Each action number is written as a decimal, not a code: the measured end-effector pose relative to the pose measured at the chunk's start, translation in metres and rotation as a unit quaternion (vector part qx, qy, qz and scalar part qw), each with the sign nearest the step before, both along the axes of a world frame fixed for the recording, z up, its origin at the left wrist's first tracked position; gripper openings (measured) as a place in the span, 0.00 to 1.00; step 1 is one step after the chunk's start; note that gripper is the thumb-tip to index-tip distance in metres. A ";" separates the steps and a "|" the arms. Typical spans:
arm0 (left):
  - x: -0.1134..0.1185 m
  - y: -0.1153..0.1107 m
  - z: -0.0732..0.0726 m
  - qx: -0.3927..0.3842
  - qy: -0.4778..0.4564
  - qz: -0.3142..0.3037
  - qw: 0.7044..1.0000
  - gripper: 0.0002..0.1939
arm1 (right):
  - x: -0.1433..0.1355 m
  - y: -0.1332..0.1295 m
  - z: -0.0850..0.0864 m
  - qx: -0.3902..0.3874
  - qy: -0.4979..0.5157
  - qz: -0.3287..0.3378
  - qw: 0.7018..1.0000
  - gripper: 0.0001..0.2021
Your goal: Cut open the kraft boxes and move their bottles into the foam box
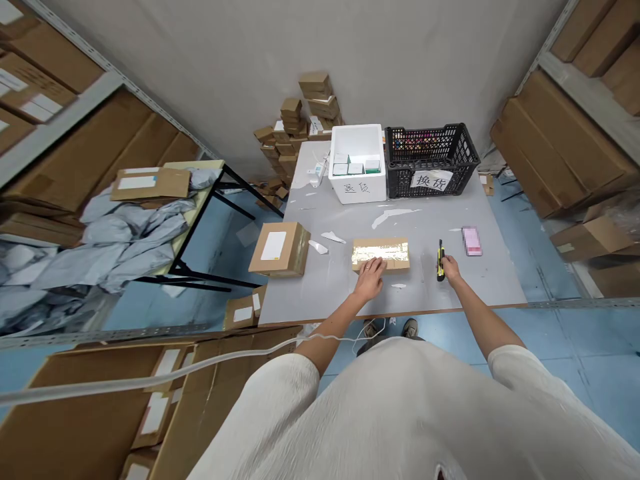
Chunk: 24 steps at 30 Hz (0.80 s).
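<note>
A small cardboard box [397, 261] with shiny tape along its top lies near the front middle of the grey table. Resting on its taped top is my left hand [370, 279], fingers stretched out over the front edge. To the right, my right hand [451, 268] has its fingers closed on the side of a yellow and black box cutter [441, 261], held low at the tabletop. Whether its blade is out is too small to tell. Beyond that hand lies a pink, clear-wrapped pack [471, 241].
A larger labelled carton [280, 250] sits at the table's left edge, near torn paper scraps [319, 247]. At the back stand a white foam box [357, 190] with small boxes inside and a black plastic crate [425, 163]. A white cable [200, 363] crosses at lower left.
</note>
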<state>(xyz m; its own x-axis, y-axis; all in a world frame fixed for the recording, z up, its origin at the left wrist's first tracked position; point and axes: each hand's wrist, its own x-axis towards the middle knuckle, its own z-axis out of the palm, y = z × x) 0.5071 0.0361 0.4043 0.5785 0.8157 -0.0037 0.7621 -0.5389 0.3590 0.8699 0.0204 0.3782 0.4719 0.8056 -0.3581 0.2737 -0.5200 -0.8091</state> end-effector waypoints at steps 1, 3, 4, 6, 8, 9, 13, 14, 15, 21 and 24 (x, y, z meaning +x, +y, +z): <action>-0.003 0.000 0.000 -0.002 -0.007 -0.006 1.000 0.37 | -0.007 0.007 0.008 0.013 0.029 -0.011 0.999 0.12; -0.011 0.002 0.000 -0.003 -0.023 -0.018 1.000 0.36 | -0.023 0.021 0.024 0.042 0.079 -0.018 0.996 0.12; -0.016 0.003 0.000 0.000 -0.031 -0.022 0.999 0.35 | -0.031 0.027 0.033 0.060 0.090 -0.004 0.994 0.12; -0.028 0.005 -0.001 0.012 -0.045 -0.017 0.999 0.34 | -0.048 0.037 0.050 0.079 0.079 0.054 0.992 0.12; -0.042 0.007 0.000 0.030 -0.052 0.011 0.998 0.34 | -0.067 0.044 0.066 0.086 0.035 0.143 0.985 0.14; -0.049 0.008 0.001 0.038 -0.052 0.031 0.997 0.34 | -0.077 0.047 0.074 0.090 0.001 0.192 0.977 0.15; -0.075 0.007 0.007 0.042 -0.031 0.081 0.995 0.35 | -0.123 0.056 0.097 0.107 -0.178 0.366 0.907 0.18; -0.079 0.006 0.010 0.038 -0.024 0.081 0.996 0.35 | -0.136 0.058 0.101 0.097 -0.221 0.398 0.885 0.18; -0.083 0.005 0.012 0.035 -0.019 0.077 0.996 0.36 | -0.149 0.061 0.104 0.083 -0.261 0.424 0.863 0.19; -0.096 0.000 0.019 0.014 -0.017 0.057 0.998 0.38 | -0.216 0.071 0.124 -0.003 -0.411 0.502 0.761 0.20; -0.101 0.000 0.019 0.009 -0.026 0.046 0.999 0.38 | -0.237 0.072 0.132 -0.025 -0.442 0.515 0.734 0.19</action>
<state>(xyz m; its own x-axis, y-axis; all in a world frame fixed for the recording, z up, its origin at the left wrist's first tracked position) 0.4059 0.0365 0.4228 0.5001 0.8651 0.0389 0.7896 -0.4740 0.3897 0.6331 0.0929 0.5097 -0.3120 0.8947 -0.3195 0.9492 0.3077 -0.0650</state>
